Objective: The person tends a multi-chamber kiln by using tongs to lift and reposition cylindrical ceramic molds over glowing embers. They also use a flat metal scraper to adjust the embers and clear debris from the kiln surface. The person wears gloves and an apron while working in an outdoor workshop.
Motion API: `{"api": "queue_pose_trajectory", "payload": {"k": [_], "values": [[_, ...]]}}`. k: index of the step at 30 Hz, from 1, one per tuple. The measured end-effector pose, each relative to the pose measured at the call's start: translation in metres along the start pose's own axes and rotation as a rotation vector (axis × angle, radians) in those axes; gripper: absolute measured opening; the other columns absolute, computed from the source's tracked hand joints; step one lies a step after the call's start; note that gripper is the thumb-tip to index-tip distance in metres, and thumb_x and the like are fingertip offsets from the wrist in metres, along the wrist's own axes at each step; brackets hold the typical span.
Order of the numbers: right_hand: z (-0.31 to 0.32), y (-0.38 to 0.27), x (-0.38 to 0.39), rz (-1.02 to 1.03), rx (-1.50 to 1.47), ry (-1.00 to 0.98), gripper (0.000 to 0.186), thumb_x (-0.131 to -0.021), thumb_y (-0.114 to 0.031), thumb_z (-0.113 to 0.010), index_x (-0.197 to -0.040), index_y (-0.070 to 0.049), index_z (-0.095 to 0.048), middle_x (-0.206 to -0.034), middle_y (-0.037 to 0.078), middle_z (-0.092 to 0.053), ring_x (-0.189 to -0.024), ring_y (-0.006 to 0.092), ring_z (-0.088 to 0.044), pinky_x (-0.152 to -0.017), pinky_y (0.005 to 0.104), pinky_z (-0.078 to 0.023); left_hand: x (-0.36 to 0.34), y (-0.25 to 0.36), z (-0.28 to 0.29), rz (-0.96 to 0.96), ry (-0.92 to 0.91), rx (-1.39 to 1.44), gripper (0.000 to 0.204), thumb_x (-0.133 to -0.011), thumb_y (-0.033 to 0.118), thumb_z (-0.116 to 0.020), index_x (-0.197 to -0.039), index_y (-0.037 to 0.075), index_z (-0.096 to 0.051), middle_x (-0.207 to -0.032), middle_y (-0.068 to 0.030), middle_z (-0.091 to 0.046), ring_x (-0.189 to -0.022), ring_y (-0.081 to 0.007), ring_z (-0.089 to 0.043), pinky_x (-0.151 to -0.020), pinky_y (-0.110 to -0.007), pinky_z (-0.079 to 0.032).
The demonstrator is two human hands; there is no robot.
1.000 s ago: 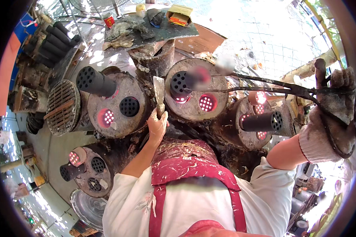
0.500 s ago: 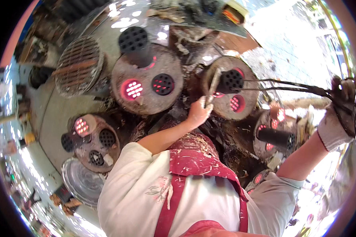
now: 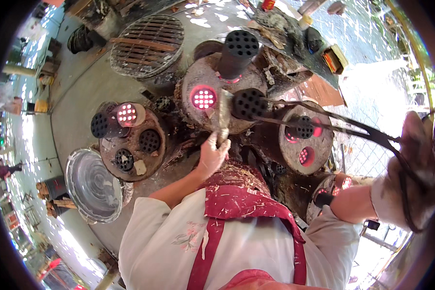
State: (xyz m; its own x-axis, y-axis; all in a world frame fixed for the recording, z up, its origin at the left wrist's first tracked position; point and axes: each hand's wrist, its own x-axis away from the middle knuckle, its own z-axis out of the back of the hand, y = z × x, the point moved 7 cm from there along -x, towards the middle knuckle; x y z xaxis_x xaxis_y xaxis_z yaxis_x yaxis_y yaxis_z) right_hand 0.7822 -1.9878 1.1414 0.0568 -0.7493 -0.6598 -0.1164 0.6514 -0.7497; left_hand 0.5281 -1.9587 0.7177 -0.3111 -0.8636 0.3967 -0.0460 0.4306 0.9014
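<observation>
My bare left hand (image 3: 213,155) is closed round the near end of a flat, light-coloured stick (image 3: 224,113). The stick's far end reaches over the middle round stove (image 3: 191,121), close beside a black honeycomb coal briquette (image 3: 249,104). Long dark metal tongs (image 3: 357,129) come from the right, their jaws at that briquette. My right hand (image 3: 411,166), in a dirty pale glove, grips the tongs' handles, partly blurred. The middle stove also has a glowing hole (image 3: 203,98) and a tall black briquette (image 3: 239,48). Another briquette (image 3: 304,126) stands on the right stove (image 3: 295,162).
To the left, another stove (image 3: 154,169) holds several briquettes, one glowing. Beside it stands a round metal basin (image 3: 94,186). A slatted round rack (image 3: 150,46) is at the far left. Another hot stove (image 3: 319,203) sits near my right arm. Debris covers a far board (image 3: 295,43).
The tongs have gone from the right stove to a briquette over the middle stove. A black briquette now stands on the right stove. The stick moved to the middle stove; my view shifted.
</observation>
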Motion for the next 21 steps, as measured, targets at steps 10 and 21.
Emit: {"api": "queue_pose_trajectory", "payload": {"k": [10, 21], "values": [[-0.096, 0.164, -0.031, 0.318, 0.620, 0.076, 0.043, -0.087, -0.002, -0.054, -0.129, 0.004, -0.047, -0.105, 0.014, -0.056, -0.088, 0.0208, -0.056, -0.081, 0.0449, -0.052, -0.027, -0.004, 0.130, 0.006, 0.347, 0.077, 0.020, -0.091, 0.010, -0.061, -0.107, -0.001, -0.058, -0.073, 0.0004, -0.053, -0.051, -0.0089, -0.052, -0.044, -0.024, -0.037], [-0.112, 0.246, -0.027, -0.208, -0.016, 0.482, 0.030, -0.089, -0.019, -0.067, -0.112, -0.001, -0.059, -0.094, 0.010, -0.067, -0.075, 0.0216, -0.067, -0.068, 0.0344, -0.056, 0.037, -0.036, 0.169, 0.098, 0.416, 0.208, 0.024, -0.090, 0.007, -0.062, -0.113, -0.002, -0.057, -0.076, -0.0034, -0.054, -0.055, -0.0117, -0.051, -0.048, -0.027, -0.041]]}}
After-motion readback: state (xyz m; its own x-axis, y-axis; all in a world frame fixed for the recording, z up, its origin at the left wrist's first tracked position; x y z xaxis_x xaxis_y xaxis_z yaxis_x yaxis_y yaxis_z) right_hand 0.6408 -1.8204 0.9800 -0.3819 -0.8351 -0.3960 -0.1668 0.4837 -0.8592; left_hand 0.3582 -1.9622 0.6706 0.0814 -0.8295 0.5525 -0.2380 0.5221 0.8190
